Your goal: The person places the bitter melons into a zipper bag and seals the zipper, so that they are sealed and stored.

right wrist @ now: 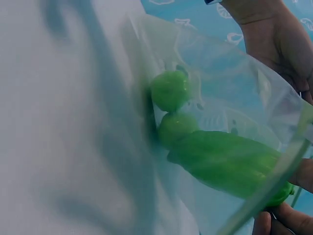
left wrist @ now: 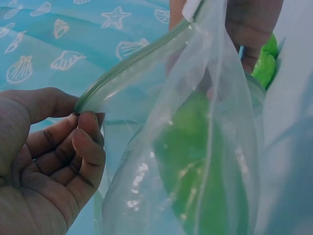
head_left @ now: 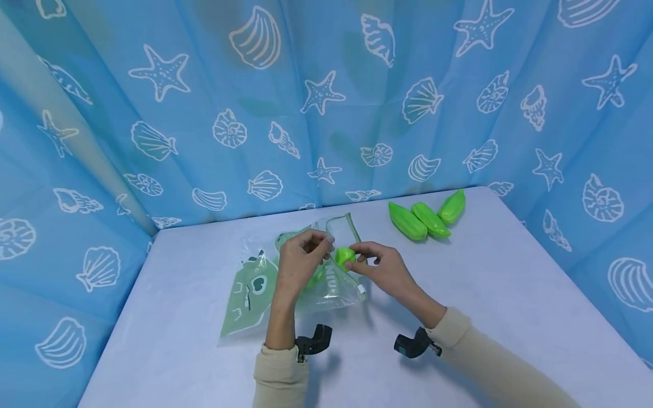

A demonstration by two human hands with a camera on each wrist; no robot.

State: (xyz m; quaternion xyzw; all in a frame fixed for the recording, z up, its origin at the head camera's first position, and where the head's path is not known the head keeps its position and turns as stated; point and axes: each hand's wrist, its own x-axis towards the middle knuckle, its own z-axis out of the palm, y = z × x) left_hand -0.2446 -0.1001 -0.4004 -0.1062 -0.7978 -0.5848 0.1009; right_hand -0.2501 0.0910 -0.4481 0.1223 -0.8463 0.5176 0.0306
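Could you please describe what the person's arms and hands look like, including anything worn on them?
Both hands, left hand and right hand, are bare, without gloves or rings that show. Each forearm wears a long beige sleeve ending at the wrist. A small black camera mount sits at each wrist; the right mount shows a teal edge.

No text, label, brand or number can be read anywhere in these pictures.
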